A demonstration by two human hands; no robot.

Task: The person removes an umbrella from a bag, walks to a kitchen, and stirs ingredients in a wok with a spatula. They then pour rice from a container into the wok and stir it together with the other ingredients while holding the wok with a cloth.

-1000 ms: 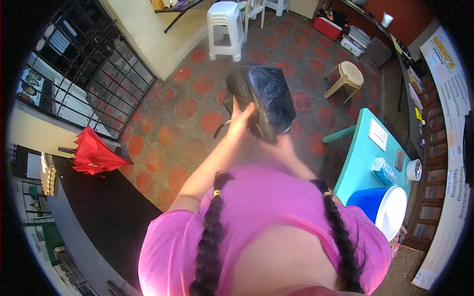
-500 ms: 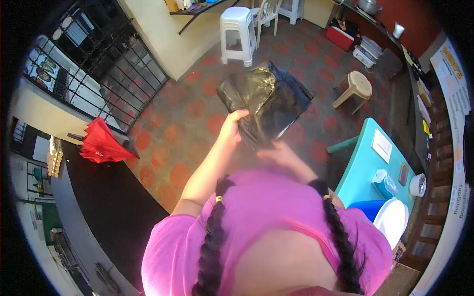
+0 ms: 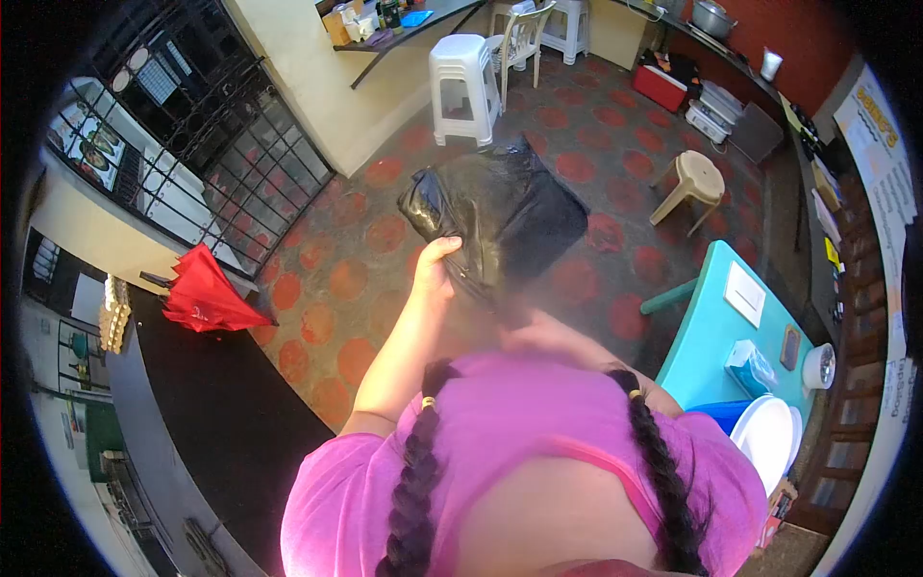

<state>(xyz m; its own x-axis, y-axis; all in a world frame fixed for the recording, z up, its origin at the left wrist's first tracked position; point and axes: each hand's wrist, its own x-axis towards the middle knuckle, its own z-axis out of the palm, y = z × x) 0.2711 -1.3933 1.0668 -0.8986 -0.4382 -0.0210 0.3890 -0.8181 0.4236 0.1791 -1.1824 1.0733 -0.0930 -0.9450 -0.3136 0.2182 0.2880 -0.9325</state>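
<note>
A black plastic bag point(image 3: 514, 207), wrinkled and shiny on its left side, is held out in front of my chest. My left hand point(image 3: 437, 269) is closed on its lower left edge, with the thumb lying on top and the other fingers hidden underneath. Close to the bag's lower end is my right hand point(image 3: 538, 332). Motion smears its fingers, so I cannot make out whether they grip the bag. What the bag may contain is hidden.
At right stands a turquoise table point(image 3: 689, 361) bearing a tissue pack point(image 3: 750, 367). A beige stool point(image 3: 694, 178) and stacked white stools point(image 3: 461, 85) stand ahead. A red umbrella point(image 3: 210, 293) lies on the black counter point(image 3: 216, 413) at left, near a barred gate point(image 3: 245, 154).
The bag has shifted slightly left and down in view, and its top looks flatter. My left hand keeps its hold and moves with it. My right hand has moved slightly lower.
</note>
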